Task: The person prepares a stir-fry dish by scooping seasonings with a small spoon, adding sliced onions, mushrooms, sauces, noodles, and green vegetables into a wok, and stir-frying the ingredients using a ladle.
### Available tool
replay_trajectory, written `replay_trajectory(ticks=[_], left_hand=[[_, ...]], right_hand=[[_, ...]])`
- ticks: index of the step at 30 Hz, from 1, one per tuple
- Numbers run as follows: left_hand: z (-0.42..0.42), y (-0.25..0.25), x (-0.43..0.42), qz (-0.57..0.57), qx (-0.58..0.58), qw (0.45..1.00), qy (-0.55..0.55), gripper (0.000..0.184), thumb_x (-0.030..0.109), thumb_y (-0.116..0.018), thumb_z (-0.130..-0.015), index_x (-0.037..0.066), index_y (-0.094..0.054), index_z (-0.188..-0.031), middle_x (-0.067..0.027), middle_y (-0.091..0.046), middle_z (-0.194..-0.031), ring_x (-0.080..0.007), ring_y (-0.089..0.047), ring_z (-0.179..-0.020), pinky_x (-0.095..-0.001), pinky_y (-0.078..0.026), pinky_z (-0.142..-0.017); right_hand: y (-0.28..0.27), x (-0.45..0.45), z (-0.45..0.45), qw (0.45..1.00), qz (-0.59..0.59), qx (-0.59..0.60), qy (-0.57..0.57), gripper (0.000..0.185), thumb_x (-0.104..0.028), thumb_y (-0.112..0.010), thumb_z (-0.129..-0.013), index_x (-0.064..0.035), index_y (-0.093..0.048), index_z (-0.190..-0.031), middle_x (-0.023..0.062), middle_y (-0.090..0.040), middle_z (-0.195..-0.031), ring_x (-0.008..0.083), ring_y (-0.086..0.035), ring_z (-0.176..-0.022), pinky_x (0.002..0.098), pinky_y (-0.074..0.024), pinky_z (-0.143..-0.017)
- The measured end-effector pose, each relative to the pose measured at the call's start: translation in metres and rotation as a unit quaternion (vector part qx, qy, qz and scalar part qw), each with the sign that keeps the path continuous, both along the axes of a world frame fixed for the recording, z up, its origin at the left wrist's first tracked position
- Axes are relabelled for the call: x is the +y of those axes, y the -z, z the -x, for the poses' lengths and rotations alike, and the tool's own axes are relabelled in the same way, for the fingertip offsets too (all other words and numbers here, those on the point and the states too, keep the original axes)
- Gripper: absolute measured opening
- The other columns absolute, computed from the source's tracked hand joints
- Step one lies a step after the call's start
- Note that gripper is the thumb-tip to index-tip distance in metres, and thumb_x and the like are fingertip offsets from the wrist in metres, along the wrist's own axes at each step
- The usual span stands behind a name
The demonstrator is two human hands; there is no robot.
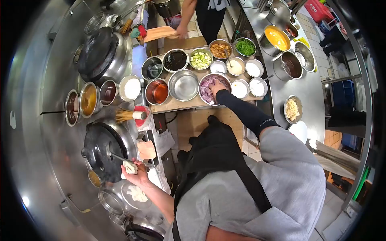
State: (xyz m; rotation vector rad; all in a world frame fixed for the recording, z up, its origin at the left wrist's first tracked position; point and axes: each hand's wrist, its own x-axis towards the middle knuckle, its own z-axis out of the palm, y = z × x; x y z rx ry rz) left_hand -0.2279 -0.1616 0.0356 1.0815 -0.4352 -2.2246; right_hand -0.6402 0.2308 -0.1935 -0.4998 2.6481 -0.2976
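Note:
At the lower left, my left hand [137, 173] is closed round the handle of a ladle [116, 156], with a white cloth [130, 167] bunched at the grip. The ladle's head rests inside a black wok [100, 146]. My right hand [217, 86], below a black sleeve, reaches into a metal bowl [223, 103] of purple-pink slices [206, 91] that look like red onion. Its fingers are bent together in the slices, and the fingertips are hidden. Beside that bowl stand an empty steel bowl [183, 85] and a bowl of white powder or grains [240, 88].
Pots of red liquid [157, 92], dark sauce [176, 60], cut green vegetable [200, 59] and chopped greens [245, 47] crowd the board. A bamboo brush [125, 115] lies near the woks. Another person's hand [182, 31] is at the far side. A steel counter [303, 86] runs along the right.

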Motion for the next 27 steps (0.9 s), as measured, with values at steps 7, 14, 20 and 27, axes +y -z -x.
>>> replay_trajectory(ticks=[7, 14, 20, 27], left_hand=[[-0.004, -0.002, 0.003, 0.017, -0.004, 1.0, -0.019, 0.054, 0.047, -0.061, -0.095, -0.003, -0.055, -0.113, -0.019, -0.062, -0.099, -0.0266, -0.058, -0.081, -0.0376, -0.051, -0.068], [-0.01, -0.014, 0.006, 0.006, -0.005, 1.0, -0.007, 0.056, 0.047, -0.062, -0.095, -0.005, -0.054, -0.113, -0.0185, -0.062, -0.097, -0.0267, -0.058, -0.078, -0.0374, -0.052, -0.067], [-0.018, -0.026, 0.001, 0.02, -0.041, 0.999, -0.026, 0.051, 0.046, -0.061, -0.096, -0.001, -0.053, -0.115, -0.0196, -0.062, -0.096, -0.026, -0.059, -0.073, -0.0348, -0.052, -0.06], [-0.051, -0.031, -0.01, 0.074, -0.093, 0.99, -0.073, 0.044, 0.045, -0.061, -0.095, 0.004, -0.053, -0.109, -0.0168, -0.061, -0.084, -0.0201, -0.057, -0.06, -0.0273, -0.046, -0.047]], right_hand=[[-0.057, 0.022, 0.011, 0.987, 0.156, -0.018, -0.022, 0.038, -0.021, -0.08, -0.075, -0.0081, -0.072, -0.11, 0.0237, -0.071, -0.102, 0.0369, -0.069, -0.099, 0.0459, -0.0549, -0.089], [-0.064, -0.006, -0.019, 0.998, -0.048, -0.045, 0.002, 0.092, -0.035, -0.091, -0.062, -0.0217, -0.051, -0.145, 0.0347, -0.035, -0.149, 0.0487, -0.06, -0.118, 0.0464, -0.0525, -0.102], [-0.026, 0.003, 0.007, 0.999, 0.014, -0.026, -0.042, 0.066, -0.014, -0.085, -0.067, -0.016, -0.065, -0.13, 0.0232, -0.069, -0.113, 0.0282, -0.073, -0.095, 0.0425, -0.0597, -0.084], [-0.102, 0.033, -0.011, 0.917, 0.267, -0.158, 0.25, 0.064, -0.005, -0.075, -0.077, 0.0054, -0.054, -0.137, 0.0158, -0.072, -0.082, 0.0181, -0.068, -0.055, 0.0333, -0.0559, -0.052]])
